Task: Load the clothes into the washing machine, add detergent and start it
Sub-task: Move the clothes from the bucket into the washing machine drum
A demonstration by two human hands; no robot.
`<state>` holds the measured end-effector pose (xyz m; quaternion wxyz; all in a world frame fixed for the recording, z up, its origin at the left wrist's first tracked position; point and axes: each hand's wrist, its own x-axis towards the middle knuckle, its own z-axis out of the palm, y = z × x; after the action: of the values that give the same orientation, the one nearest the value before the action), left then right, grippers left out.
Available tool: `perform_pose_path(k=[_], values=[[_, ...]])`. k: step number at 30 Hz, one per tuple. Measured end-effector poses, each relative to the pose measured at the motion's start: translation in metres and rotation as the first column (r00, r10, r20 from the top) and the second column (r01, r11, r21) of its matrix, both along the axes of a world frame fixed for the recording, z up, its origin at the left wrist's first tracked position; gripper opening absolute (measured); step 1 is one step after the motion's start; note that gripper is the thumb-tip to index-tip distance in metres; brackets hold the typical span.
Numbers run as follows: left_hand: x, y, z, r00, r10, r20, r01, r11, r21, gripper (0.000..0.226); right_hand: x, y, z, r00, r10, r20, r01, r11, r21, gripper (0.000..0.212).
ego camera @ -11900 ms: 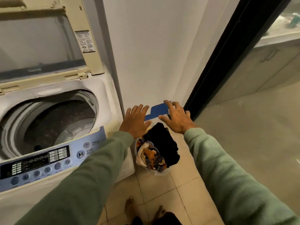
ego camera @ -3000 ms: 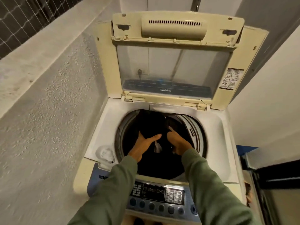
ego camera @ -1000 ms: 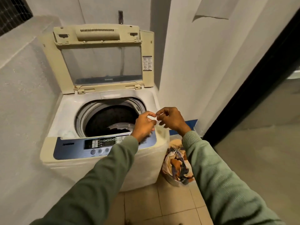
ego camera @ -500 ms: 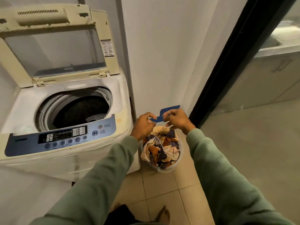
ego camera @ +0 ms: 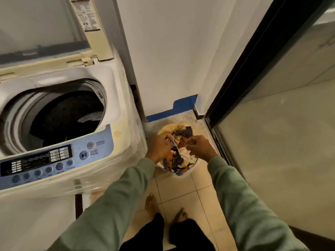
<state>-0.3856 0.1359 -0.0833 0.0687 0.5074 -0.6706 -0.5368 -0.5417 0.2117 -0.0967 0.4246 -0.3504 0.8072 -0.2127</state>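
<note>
Both our hands are down in the basket now: left hand pinching the patterned clothes, right hand curled onto them too (fingers bent, grip hard to confirm). One basket, one washing machine, lid up, dark clothes inside. Half a second ago, our hands hovered above the pile.

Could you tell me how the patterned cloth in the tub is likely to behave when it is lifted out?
The patterned cloth lies crumpled in folds, so it will probably hang limp and trail. It looks thin, likely light. The tub seems small and may shift if cloth snags.
</note>
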Motion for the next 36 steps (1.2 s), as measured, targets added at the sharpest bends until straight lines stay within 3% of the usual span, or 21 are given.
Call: perform_pose_path(k=[12, 14, 20, 24, 29, 36], values=[[-0.015, -0.003, -0.164, 0.990, -0.033, 0.137, 0.021, 0.995, 0.093, 0.018, 0.016, 0.017, -0.182, 0.987, 0.149, 0.052, -0.158, 0.940, 0.302, 0.014], [-0.019, -0.003, -0.195, 0.988, -0.061, 0.143, 0.044, 0.992, 0.119, 0.018, 0.012, 0.016, -0.212, 0.993, 0.111, 0.033, -0.116, 0.934, 0.338, 0.019], [-0.021, 0.005, -0.276, 0.988, -0.009, 0.156, -0.012, 0.991, 0.137, 0.012, 0.000, 0.011, -0.298, 0.996, -0.037, 0.085, -0.006, 0.891, 0.454, 0.059], [-0.018, 0.011, -0.305, 0.983, 0.010, 0.182, -0.042, 0.985, 0.169, 0.011, 0.005, -0.008, -0.332, 0.960, -0.236, 0.153, 0.142, 0.876, 0.461, 0.087], [-0.010, 0.011, -0.308, 0.978, 0.007, 0.209, -0.051, 0.977, 0.205, 0.016, 0.000, -0.023, -0.340, 0.996, -0.087, 0.011, 0.074, 0.906, 0.417, 0.033], [-0.012, 0.004, -0.240, 0.986, -0.020, 0.164, -0.004, 0.990, 0.141, 0.018, -0.030, -0.013, -0.264, 0.997, -0.013, 0.078, -0.012, 0.949, 0.316, 0.017]])
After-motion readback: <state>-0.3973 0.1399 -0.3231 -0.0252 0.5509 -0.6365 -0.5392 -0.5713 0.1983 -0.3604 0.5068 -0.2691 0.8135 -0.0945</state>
